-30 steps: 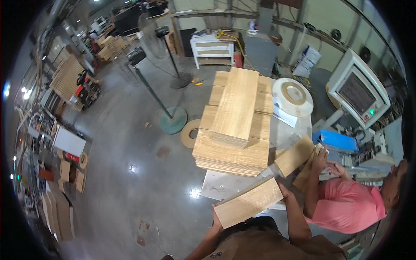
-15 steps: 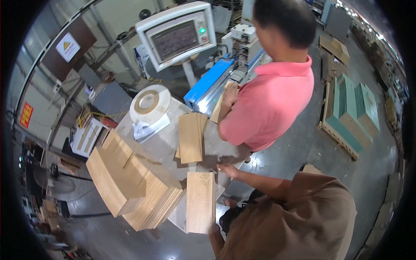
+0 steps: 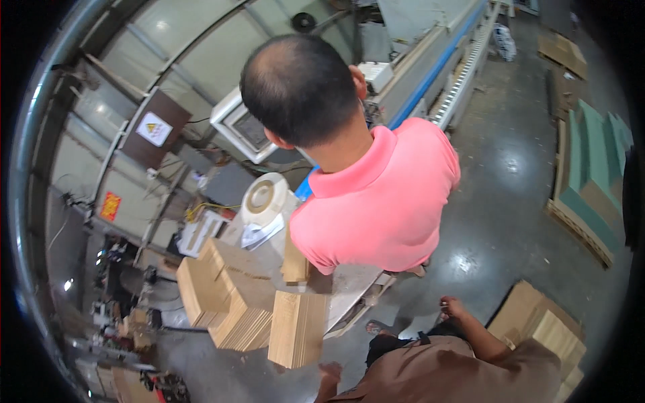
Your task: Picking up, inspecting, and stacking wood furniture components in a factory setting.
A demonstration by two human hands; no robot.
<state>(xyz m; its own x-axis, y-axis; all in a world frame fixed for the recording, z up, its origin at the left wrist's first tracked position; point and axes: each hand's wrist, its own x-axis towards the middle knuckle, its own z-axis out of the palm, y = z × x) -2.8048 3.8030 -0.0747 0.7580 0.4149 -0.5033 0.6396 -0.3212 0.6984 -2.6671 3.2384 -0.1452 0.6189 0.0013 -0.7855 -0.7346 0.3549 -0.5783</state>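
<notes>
My left hand [image 3: 329, 371] hangs just off the front corner of a stack of wood-grain boards [image 3: 290, 336] at the table's near edge. It looks apart from the boards, fingers loosely extended, slightly blurred. Over the floor to the right, my right hand [image 3: 454, 307] is raised with nothing in it, fingers loosely bent and apart. Left of the near stack stands a larger group of similar boards [image 3: 245, 312]. A few more boards [image 3: 293, 258] lie farther back, partly covered by a co-worker in a pink shirt [image 3: 383, 201].
The co-worker stands close in front, at the table [image 3: 349, 289]. A white tape roll [image 3: 263, 200] sits at its far side. Beyond are a monitor [image 3: 245, 131] and a conveyor machine [image 3: 457, 87]. Cardboard [image 3: 521, 309] lies right of me; green-sided panels [image 3: 591, 174] are stacked farther right.
My right hand has left the table edge and moved right. My left hand has come away from the board stack. The co-worker has moved nearer, covering the middle of the table. My view has shifted.
</notes>
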